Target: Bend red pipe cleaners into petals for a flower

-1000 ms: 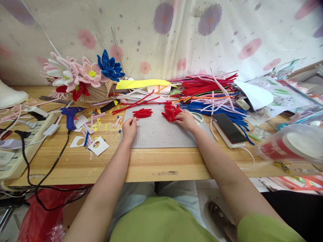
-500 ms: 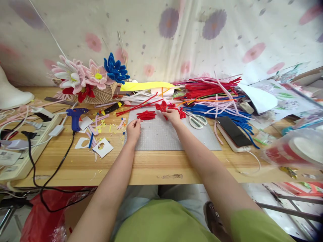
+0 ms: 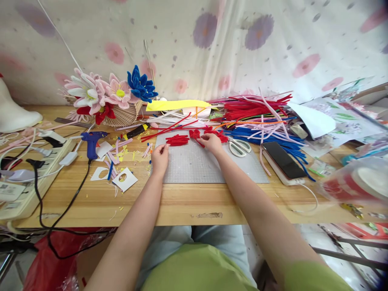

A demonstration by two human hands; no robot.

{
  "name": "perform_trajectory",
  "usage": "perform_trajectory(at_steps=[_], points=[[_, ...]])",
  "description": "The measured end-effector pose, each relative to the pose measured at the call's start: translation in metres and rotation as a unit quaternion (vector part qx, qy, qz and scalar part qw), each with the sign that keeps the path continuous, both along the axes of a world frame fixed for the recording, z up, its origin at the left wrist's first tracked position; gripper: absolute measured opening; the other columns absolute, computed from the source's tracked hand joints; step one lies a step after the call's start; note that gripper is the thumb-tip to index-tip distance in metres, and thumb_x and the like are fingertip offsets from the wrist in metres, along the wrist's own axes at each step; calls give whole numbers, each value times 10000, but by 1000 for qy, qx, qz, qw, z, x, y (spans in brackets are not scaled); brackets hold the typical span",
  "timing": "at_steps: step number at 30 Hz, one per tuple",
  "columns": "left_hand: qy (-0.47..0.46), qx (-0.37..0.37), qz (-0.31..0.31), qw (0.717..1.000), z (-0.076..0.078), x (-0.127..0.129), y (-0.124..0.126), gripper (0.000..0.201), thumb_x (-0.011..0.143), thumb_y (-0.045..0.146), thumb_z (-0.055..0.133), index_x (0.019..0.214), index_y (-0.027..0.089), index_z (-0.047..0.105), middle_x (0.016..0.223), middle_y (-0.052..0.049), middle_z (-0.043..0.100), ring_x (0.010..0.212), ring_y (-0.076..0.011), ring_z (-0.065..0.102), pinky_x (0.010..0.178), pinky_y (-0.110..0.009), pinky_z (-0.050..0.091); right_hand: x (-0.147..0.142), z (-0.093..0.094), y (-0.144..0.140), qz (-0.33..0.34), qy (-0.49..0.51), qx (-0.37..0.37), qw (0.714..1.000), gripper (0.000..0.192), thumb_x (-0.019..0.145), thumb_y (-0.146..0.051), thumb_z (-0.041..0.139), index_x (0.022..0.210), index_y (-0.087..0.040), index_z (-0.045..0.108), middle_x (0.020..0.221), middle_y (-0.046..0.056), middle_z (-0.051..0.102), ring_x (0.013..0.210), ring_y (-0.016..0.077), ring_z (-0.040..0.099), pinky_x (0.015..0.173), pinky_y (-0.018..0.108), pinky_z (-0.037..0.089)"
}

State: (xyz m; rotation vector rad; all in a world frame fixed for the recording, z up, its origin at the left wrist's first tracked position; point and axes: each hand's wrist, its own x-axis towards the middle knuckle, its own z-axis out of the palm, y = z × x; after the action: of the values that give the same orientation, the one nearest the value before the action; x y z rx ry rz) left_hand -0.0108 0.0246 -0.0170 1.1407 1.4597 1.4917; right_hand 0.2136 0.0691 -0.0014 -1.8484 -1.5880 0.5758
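Since a second ago right hand (image 3: pixel 212 143) has come in from the red pile by the scissors toward mat centre, carrying a red pipe-cleaner piece (image 3: pixel 195 134); left hand (image 3: pixel 159 155) barely shifted. Landmark: grey cutting mat (image 3: pixel 200 167) on the desk (image 3: pixel 182 202). Right hand sits at the mat's far edge, fingers curled and pinched on the red pipe-cleaner piece, more red bent pieces (image 3: pixel 218 134) just behind it. Left hand rests on the mat's left edge, fingers loosely curled, fingertips just beside a small bundle of short red pipe-cleaner pieces (image 3: pixel 177 140) lying on the mat's far-left part; cannot tell if it grips anything. Scissors (image 3: pixel 239 147) on the mat's far-right corner. Phone (image 3: pixel 283 159) just right of the mat. Heap of red, blue, pink pipe cleaners (image 3: pixel 257 113) beyond the mat, to the right. Blue glue gun (image 3: pixel 91 141) left of the mat, paper scraps near it. Pipe-cleaner flowers (image 3: pixel 106 95) far left behind the mat.
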Motion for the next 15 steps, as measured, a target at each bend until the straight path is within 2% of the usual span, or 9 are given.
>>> perform_trajectory(at_steps=[3,7,11,15], points=[[27,20,30,999,-1,-3,4,117,746,286,611,766,184,664,601,24,544,529,-90,458,488,-198,364,15,-1,-11,6,-16,29,999,282,742,-355,635,913,-141,701,956,106,702,867,212,632,784,314,449],[97,48,63,992,-2,-2,5,119,761,263,592,817,190,667,668,0,581,593,-108,502,577,-219,387,14,-13,-31,31,-24,144,989,236,834,-315,520,842,-163,699,929,103,685,933,214,600,858,336,433],[180,95,78,976,4,1,6,159,794,231,542,897,196,658,793,-40,590,717,-143,531,692,-254,417,-2,-23,-45,116,19,138,983,252,854,-327,477,833,-179,680,889,83,665,859,188,599,820,318,438],[276,118,86,950,27,1,18,256,752,152,571,996,200,629,1043,-88,539,959,-187,532,862,-306,422,-6,-27,-42,134,66,103,983,268,841,-351,455,795,-181,657,846,63,657,782,174,586,777,315,437]])
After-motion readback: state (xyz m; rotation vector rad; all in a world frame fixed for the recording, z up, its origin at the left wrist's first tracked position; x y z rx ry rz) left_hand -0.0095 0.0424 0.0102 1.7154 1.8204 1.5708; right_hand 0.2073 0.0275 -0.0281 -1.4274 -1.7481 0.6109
